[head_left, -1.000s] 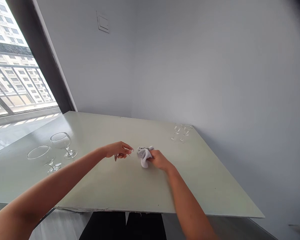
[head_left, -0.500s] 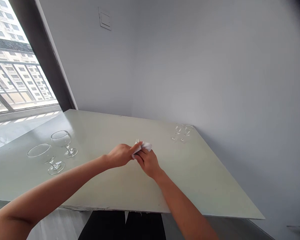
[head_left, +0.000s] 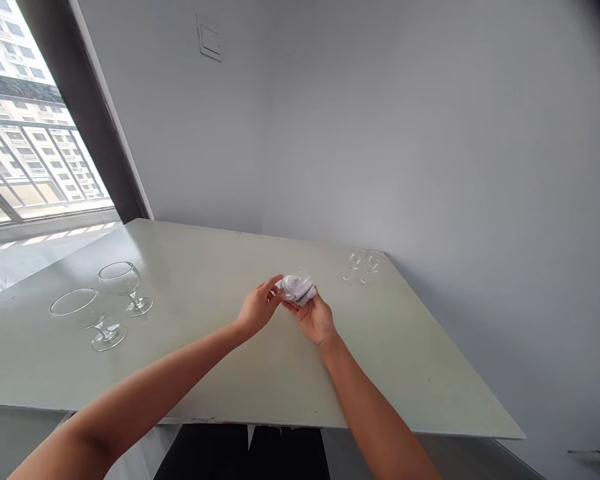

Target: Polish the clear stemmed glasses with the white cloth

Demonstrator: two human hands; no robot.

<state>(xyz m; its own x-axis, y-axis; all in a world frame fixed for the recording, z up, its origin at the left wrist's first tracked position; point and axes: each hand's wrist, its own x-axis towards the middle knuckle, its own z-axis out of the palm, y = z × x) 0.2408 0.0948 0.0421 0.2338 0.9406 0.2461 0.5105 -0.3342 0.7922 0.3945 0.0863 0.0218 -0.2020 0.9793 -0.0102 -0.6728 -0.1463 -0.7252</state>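
Above the middle of the table point(head_left: 200, 260), both hands meet around a clear glass point(head_left: 289, 285) and a white cloth point(head_left: 307, 295). My left hand point(head_left: 260, 307) pinches the near-left edge of the glass between thumb and fingers. Curled from below and the right, my right hand point(head_left: 317, 320) holds the cloth against the glass. Cloth and fingers hide much of the glass, so its full shape cannot be made out.
Two large stemmed glasses, a nearer one point(head_left: 109, 337) and a farther one point(head_left: 139, 305), stand upright at the left. Smaller stemmed glasses point(head_left: 373, 263) stand at the far right corner by the wall point(head_left: 430, 167). A window point(head_left: 35, 153) is at the left.
My hands have shifted slightly right and turned. My left hand has moved off the bunched cloth to the glass edge; the glass now shows, and my right palm has rolled upward.
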